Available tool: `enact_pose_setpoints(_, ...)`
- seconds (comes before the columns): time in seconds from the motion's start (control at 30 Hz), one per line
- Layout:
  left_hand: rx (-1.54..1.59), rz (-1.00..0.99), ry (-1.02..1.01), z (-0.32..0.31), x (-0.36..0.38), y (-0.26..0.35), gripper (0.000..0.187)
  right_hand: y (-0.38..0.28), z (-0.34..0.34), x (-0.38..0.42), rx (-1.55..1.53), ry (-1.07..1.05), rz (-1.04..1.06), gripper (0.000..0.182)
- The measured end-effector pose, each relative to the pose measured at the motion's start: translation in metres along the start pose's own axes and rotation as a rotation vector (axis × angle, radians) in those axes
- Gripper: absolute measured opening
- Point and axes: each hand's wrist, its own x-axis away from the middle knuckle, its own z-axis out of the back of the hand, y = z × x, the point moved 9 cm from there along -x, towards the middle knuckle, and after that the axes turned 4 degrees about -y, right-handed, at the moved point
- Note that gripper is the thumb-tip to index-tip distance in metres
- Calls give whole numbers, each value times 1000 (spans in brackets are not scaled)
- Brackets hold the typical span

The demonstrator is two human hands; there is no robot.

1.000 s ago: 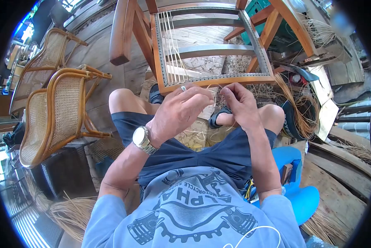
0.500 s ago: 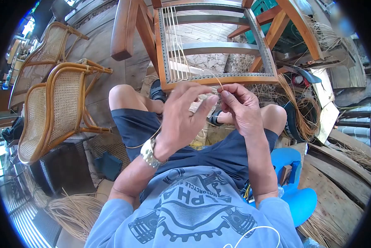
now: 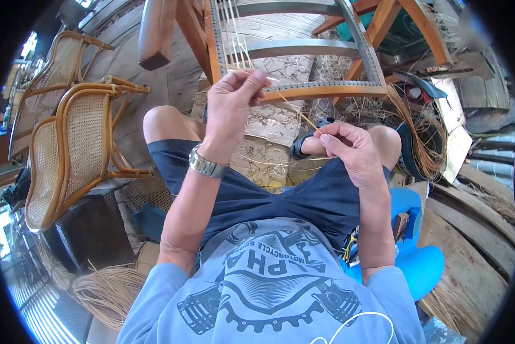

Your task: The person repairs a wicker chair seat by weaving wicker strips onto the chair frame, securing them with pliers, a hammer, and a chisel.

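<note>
A wooden chair frame (image 3: 320, 92) with small holes along its rails stands in front of my knees. Several pale cane strands (image 3: 232, 34) are strung lengthwise on its left side. My left hand (image 3: 232, 103), with a metal watch on the wrist, is at the frame's front left corner, thumb and fingers pinched on a cane strand. My right hand (image 3: 352, 148) is lower, near my right knee, with thumb and fingertips closed on a strand (image 3: 306, 118) that slants down from the front rail. The exact spot under the left fingertips is hidden.
Rattan chairs with woven cane (image 3: 85, 137) stand at the left. A coil of cane (image 3: 111, 289) lies at lower left, and a brown bundle of strands (image 3: 426, 146) hangs at right. A blue plastic seat (image 3: 421, 272) is beside me. Cane scraps litter the floor.
My hands have moved apart: the left went up and left to the frame's corner, the right went slightly down and right. The strand now stretches between the rail and my right hand.
</note>
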Motion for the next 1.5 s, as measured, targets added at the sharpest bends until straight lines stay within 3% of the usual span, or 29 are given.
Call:
enact_pose_setpoints(0.2, 99, 303, -267, -67, 39, -44, 36, 11, 9, 9, -80, 88, 29, 20)
enact_pose_setpoints(0.3, -265, 126, -469, -95, 54, -43, 31, 9, 8, 14, 12, 174, 107, 19)
enact_pose_setpoints(0.4, -429, 43, -324, -97, 44, -21, 24, -5, 18, 33, 383, 326, 209, 23)
enact_pose_setpoints(0.43, -130, 161, -225, -85, 34, -37, 21, -6, 22, 44, 413, 392, 259, 25)
enact_pose_setpoints(0.47, 131, 200, -415, -93, 27, -32, 20, -5, 27, 56, 449, 448, 305, 27)
enact_pose_setpoints(0.57, 225, 187, -429, -94, 3, -25, 21, -20, 52, 117, 691, 803, 527, 32)
enact_pose_setpoints(0.63, 247, 197, -450, -93, -10, -18, 21, -7, 93, 166, 737, 953, 394, 33)
enact_pose_setpoints(0.7, 223, 128, -469, -84, -25, -9, 24, 38, 142, 227, 638, 1151, 206, 29)
enact_pose_setpoints(0.8, 144, 106, -388, -76, -39, -5, 27, 135, 207, 332, 726, 1386, -137, 27)
enact_pose_setpoints(0.83, 129, 88, -383, -75, -41, -5, 28, 156, 212, 357, 769, 1366, -286, 28)
enact_pose_setpoints(0.93, 98, 75, -373, -74, -41, -11, 26, 177, 191, 375, 985, 1286, -368, 29)
enact_pose_setpoints(0.97, 90, 78, -371, -73, -39, -14, 26, 194, 180, 369, 944, 1170, -387, 49)
enact_pose_setpoints(1.0, 28, 54, -375, -74, -34, -15, 26, 199, 167, 365, 939, 1167, -384, 49)
enact_pose_setpoints(1.07, -35, 16, -366, -75, -24, -19, 25, 208, 136, 334, 1212, 930, -506, 76)
enact_pose_setpoints(1.1, -32, 75, -376, -77, -18, -27, 24, 235, 138, 331, 1241, 795, -703, 99)
enact_pose_setpoints(1.17, -71, 151, -362, -82, 1, -39, 23, 249, 145, 325, 1288, 681, -821, 110)
enact_pose_setpoints(1.23, -215, 176, -341, -95, 27, -41, 23, 245, 149, 320, 1314, 652, -692, 110)
enact_pose_setpoints(1.3, -310, 215, -343, -103, 50, -43, 24, 238, 156, 320, 1311, 638, -569, 94)
enact_pose_setpoints(1.33, -309, 238, -348, -103, 56, -46, 25, 227, 161, 312, 1129, 575, -725, 90)
enact_pose_setpoints(1.37, -302, 281, -375, -102, 64, -50, 25, 226, 163, 318, 1209, 605, -485, 86)
enact_pose_setpoints(1.5, -205, 395, -403, -91, 78, -59, 24, 215, 199, 357, 1180, 827, -276, 67)
